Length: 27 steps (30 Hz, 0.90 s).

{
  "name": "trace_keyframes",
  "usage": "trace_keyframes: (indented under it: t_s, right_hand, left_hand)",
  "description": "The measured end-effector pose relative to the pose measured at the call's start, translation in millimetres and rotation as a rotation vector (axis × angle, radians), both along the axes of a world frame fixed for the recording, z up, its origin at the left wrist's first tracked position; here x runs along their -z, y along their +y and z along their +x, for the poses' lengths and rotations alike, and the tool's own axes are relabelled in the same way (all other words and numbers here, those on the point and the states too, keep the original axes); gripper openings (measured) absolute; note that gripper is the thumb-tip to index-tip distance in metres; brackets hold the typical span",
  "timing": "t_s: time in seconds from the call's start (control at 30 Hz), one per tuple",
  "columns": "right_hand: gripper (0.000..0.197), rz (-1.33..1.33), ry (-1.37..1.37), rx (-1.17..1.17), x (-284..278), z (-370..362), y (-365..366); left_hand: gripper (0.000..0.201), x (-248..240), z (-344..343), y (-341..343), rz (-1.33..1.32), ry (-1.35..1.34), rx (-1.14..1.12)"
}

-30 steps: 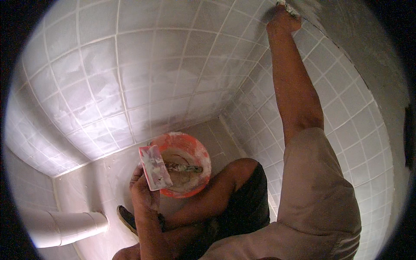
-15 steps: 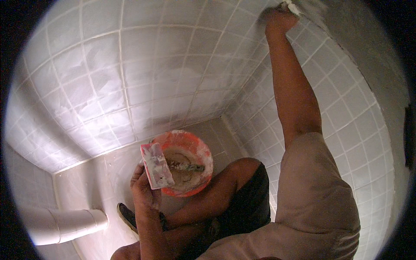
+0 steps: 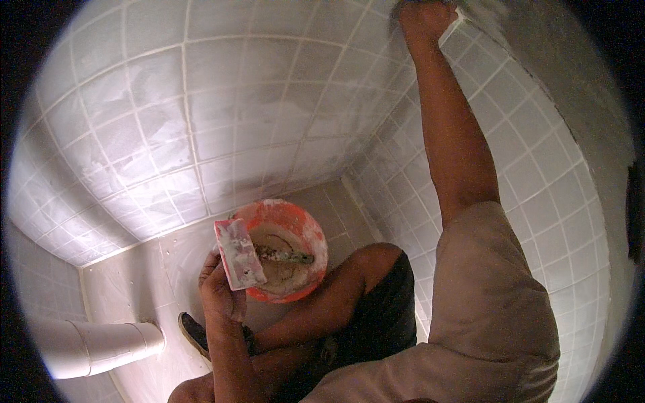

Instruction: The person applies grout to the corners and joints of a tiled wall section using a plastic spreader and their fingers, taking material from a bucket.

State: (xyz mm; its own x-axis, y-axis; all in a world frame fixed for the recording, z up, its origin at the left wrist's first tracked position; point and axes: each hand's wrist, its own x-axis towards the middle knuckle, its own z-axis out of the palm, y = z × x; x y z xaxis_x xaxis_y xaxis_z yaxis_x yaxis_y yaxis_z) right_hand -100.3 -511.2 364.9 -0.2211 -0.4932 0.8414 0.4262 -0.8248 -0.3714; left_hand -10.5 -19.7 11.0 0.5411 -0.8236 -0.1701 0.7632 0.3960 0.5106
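My left hand (image 3: 220, 293) is closed on a flat rectangular spreader plate (image 3: 240, 255), pinkish red along one edge and smeared with pale paste. It holds the plate tilted over the near-left rim of an orange-red bucket (image 3: 318, 236). Inside the bucket lies grey-white paste, with a paste-caked tool handle (image 3: 295, 256) across it. Far up at the top, my right hand (image 3: 428, 21) reaches to the corner where the two tiled walls meet. Its fingers look curled against the wall, and whatever they hold is hidden. White paste (image 3: 461, 15) shows beside that hand.
Tiled walls (image 3: 242, 101) with pale joints and hazy smears rise ahead and at right (image 3: 531, 134). Rough grey plaster (image 3: 571, 74) borders the right tiles. A thick white pipe (image 3: 101, 346) stands at lower left. My bent knee (image 3: 383, 258) is close to the bucket.
My right hand has shifted slightly up and left along the wall corner. The left hand keeps the spreader plate over the bucket; the whole view has drifted slightly.
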Motion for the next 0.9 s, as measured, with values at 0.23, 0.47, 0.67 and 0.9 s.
trace_keyframes:
  t_s: [0.23,0.47,0.67,0.9]
  right_hand:
    - [0.021,-0.012,0.092,0.135,17.5,-13.1,7.4]
    - [0.014,0.135,-0.095,-0.103,-2.3,-12.4,-24.3]
    - [0.013,-0.150,0.296,-0.779,3.7,-36.8,-48.0]
    - [0.012,-0.026,0.149,0.198,32.6,-9.0,4.6]
  left_hand:
    - [0.032,-3.7,0.1,3.5,0.078,-0.173,0.001]
    - [0.031,-6.3,-2.0,0.0,0.058,-0.107,-0.026]
    - [0.027,3.8,-2.6,-4.1,-0.047,0.021,0.106]
    - [0.026,0.3,-1.9,5.3,0.157,-0.170,0.028]
